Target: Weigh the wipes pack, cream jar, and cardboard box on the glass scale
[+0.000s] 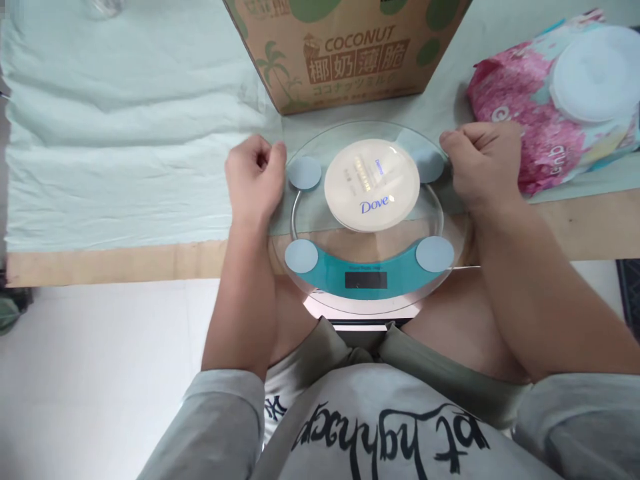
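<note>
A round clear glass scale (pixel 367 287) with a teal band, a dark display and pale round pads lies in front of me, its near part reaching past the table edge over my lap. On its glass sits a cream Dove tub (pixel 373 183), lid up. My left hand (pixel 256 175) is closed in a fist beside the scale's left rim, with nothing visible in it. My right hand (pixel 484 160) is also a fist at the upper right rim, its thumb close to the glass; whether it touches cannot be told. The display shows no digits.
A brown cardboard coconut box (pixel 350 67) stands just behind the scale. To the right lies a pink wipes pack (pixel 530 113) with a white lid. A pale green cloth (pixel 125 147) covers the wooden table (pixel 125 263) except its front strip.
</note>
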Demonstrator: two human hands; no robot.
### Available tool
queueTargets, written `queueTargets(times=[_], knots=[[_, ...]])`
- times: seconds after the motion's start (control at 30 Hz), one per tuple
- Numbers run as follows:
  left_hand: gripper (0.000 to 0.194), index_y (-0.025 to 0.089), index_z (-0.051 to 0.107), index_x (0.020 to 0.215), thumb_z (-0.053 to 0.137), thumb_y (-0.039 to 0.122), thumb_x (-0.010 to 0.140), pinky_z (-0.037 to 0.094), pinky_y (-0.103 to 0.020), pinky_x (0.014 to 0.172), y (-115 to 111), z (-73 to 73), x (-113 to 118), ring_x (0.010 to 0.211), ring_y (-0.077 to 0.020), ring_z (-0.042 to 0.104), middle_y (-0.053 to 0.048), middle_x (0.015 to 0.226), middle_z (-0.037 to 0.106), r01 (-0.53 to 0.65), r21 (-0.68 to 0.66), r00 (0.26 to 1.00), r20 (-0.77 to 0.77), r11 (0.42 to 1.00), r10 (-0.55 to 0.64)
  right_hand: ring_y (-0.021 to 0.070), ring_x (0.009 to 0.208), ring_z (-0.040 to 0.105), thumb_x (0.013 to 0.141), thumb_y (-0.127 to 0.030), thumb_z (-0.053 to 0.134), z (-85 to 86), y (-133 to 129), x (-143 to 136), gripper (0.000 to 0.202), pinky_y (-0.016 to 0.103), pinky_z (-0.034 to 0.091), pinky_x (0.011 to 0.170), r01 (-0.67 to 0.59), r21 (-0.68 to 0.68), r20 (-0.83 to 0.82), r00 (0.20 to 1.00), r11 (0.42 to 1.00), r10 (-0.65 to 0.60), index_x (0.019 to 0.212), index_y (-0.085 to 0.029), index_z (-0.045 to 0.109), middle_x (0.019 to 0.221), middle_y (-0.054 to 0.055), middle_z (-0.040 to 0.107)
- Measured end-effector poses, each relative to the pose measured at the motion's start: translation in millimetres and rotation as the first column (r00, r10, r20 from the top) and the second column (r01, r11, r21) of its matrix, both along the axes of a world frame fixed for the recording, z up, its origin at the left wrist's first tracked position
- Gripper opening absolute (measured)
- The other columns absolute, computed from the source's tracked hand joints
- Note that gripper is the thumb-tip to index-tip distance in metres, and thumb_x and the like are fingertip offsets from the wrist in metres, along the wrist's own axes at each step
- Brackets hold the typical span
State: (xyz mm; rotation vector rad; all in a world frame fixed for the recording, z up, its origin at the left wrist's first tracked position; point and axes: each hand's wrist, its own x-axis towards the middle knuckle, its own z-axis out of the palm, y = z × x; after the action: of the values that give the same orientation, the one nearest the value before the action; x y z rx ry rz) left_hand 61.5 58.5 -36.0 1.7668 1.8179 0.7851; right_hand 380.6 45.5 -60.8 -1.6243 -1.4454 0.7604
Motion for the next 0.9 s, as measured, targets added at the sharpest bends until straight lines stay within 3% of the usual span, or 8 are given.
queueTargets(times=[0.13, 0.3, 0.37, 0.5, 0.6, 0.73, 0.8, 0.9], knots=[[0.035, 0.026, 0.073, 0.118, 0.081, 0.056, 0.101, 0.066, -0.043, 0.095, -15.2, 3.8, 24.4, 0.117, -0.0327, 0.075, -0.008, 0.104, 0.072, 0.140, 0.064, 0.990, 0.004, 0.988, -0.140, 0.0004, 0.063, 0.013, 0.104, -0.011, 0.072, -1.6, 1.7, 0.8, 0.064, 0.026, 0.011, 0.062, -0.002, -0.001, -0.008, 1.000, 1.000, 0.002, 0.062, -0.010, 0.023, 0.064, 0.000, 0.010], [0.070, 0.031, 0.067, 0.153, 0.086, 0.069, 0.097, 0.066, -0.060, 0.120, -41.1, 8.0, 32.6, 0.147, -0.0415, 0.070, -0.012, 0.140, 0.073, 0.354, 0.171, 0.935, -0.042, 0.920, -0.352, 0.0016, 0.062, 0.012, 0.103, -0.008, 0.070, -0.4, 3.1, 0.3, 0.067, 0.029, 0.011, 0.062, -0.013, 0.000, -0.026, 1.000, 1.000, 0.013, 0.059, -0.011, 0.019, 0.063, 0.001, 0.010], [0.083, 0.034, 0.061, 0.164, 0.088, 0.070, 0.094, 0.065, -0.064, 0.125, -43.4, 8.4, 27.6, 0.150, -0.0425, 0.069, -0.012, 0.152, 0.071, 0.494, 0.249, 0.867, -0.064, 0.833, -0.494, 0.0019, 0.062, 0.012, 0.103, -0.008, 0.069, 0.9, 3.0, -0.6, 0.066, 0.028, 0.012, 0.062, -0.026, -0.001, -0.033, 0.999, 1.000, 0.026, 0.059, -0.011, 0.021, 0.063, 0.001, 0.010], [0.129, 0.040, 0.039, 0.181, 0.099, 0.081, 0.074, 0.068, -0.059, 0.123, -29.5, 5.1, 10.6, 0.152, -0.0415, 0.071, -0.010, 0.170, 0.066, 0.678, 0.469, 0.686, -0.128, 0.566, -0.716, 0.0022, 0.062, 0.012, 0.103, -0.008, 0.068, 3.6, 1.9, -2.3, 0.065, 0.028, 0.013, 0.062, -0.051, -0.006, -0.042, 0.998, 0.999, 0.051, 0.058, -0.011, 0.020, 0.062, 0.001, 0.009], [0.154, 0.043, 0.036, 0.183, 0.104, 0.093, 0.055, 0.060, -0.055, 0.136, -8.0, -3.5, -25.8, 0.163, -0.0408, 0.062, -0.006, 0.182, 0.053, 0.595, 0.525, 0.774, -0.168, 0.609, -0.611, 0.0020, 0.061, 0.013, 0.103, -0.007, 0.066, 5.6, 1.1, -2.7, 0.065, 0.028, 0.013, 0.062, -0.052, -0.012, -0.038, 0.998, 0.999, 0.051, 0.058, -0.011, 0.019, 0.062, 0.001, 0.010], [0.193, 0.034, 0.019, 0.183, 0.097, 0.106, 0.023, 0.040, -0.049, 0.152, 34.7, -37.7, -114.7, 0.182, -0.0414, 0.034, -0.006, 0.186, 0.042, 0.314, 0.657, 0.945, -0.143, 0.685, -0.295, 0.0012, 0.061, 0.015, 0.104, -0.008, 0.068, 7.9, 0.7, -3.9, 0.064, 0.028, 0.013, 0.062, -0.051, -0.020, -0.026, 0.998, 0.998, 0.051, 0.058, -0.010, 0.023, 0.062, 0.001, 0.012], [0.177, 0.031, 0.025, 0.173, 0.098, 0.100, 0.027, 0.037, -0.053, 0.154, 56.2, -62.2, -156.2, 0.177, -0.0426, 0.038, -0.008, 0.184, 0.039, 0.048, 0.706, 0.999, -0.046, 0.706, -0.023, 0.0009, 0.061, 0.016, 0.104, -0.009, 0.068, 8.5, 1.0, -5.3, 0.064, 0.028, 0.013, 0.062, -0.052, -0.027, -0.026, 0.998, 0.998, 0.051, 0.058, -0.010, 0.024, 0.061, 0.001, 0.012], [0.140, 0.030, 0.031, 0.158, 0.101, 0.080, 0.049, 0.028, -0.062, 0.157, 76.5, -93.7, -189.2, 0.168, -0.0414, 0.043, -0.007, 0.172, 0.046, -0.258, 0.663, 0.956, 0.069, 0.703, 0.286, 0.0006, 0.061, 0.015, 0.104, -0.009, 0.068, 8.3, 1.9, -6.6, 0.066, 0.028, 0.012, 0.061, -0.045, -0.040, -0.032, 0.999, 0.998, 0.044, 0.057, -0.009, 0.022, 0.061, 0.001, 0.011]])
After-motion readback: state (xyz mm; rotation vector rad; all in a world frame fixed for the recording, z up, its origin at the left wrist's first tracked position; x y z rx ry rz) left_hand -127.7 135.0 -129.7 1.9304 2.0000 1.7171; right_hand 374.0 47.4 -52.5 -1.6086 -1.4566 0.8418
